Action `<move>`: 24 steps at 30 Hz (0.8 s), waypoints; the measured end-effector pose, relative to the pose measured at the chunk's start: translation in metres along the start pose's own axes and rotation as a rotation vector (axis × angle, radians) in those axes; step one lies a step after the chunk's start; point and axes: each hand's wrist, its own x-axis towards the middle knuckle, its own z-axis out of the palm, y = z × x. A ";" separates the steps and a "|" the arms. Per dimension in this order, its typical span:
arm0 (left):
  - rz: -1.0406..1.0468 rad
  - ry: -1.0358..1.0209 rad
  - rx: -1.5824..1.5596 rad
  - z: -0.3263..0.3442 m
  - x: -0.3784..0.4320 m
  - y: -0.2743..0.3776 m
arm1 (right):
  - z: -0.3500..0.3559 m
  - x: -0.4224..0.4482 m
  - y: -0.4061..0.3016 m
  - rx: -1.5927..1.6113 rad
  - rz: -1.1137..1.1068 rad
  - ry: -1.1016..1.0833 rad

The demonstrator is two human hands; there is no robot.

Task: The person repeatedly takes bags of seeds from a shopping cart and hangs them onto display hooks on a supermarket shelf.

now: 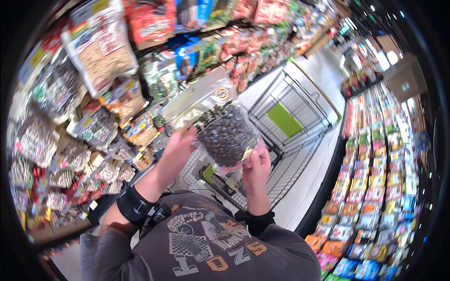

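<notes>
A clear plastic bag of dark seeds or nuts (226,137), bearing a round sticker and print, is held up in front of me, tilted. My left hand (181,142) grips its left edge, with the thumb near the printed band. At the lower right corner, my right hand (258,158) pinches the bag between thumb and fingers. Behind and beneath the bag stands a wire shopping cart (299,154) with a green panel (284,120). Part of the cart is hidden by the bag and my hands.
Hanging packs of nuts and seeds fill the rack on the left, among them a large bag of pale kernels (100,52). Across the aisle floor (291,214), a long shelf of colourful snack packets (365,189) runs along the right. A cardboard box (404,73) sits at the far right.
</notes>
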 end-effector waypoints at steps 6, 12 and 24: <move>0.271 0.173 -0.364 -0.027 -0.038 0.053 | 0.097 -0.005 0.004 0.023 -0.074 -0.126; 0.522 0.333 -0.485 -0.042 -0.083 0.099 | 0.164 -0.003 0.012 0.281 0.060 -0.383; 0.851 0.423 -0.434 -0.070 -0.152 0.166 | 0.274 -0.013 0.014 0.427 0.329 -1.174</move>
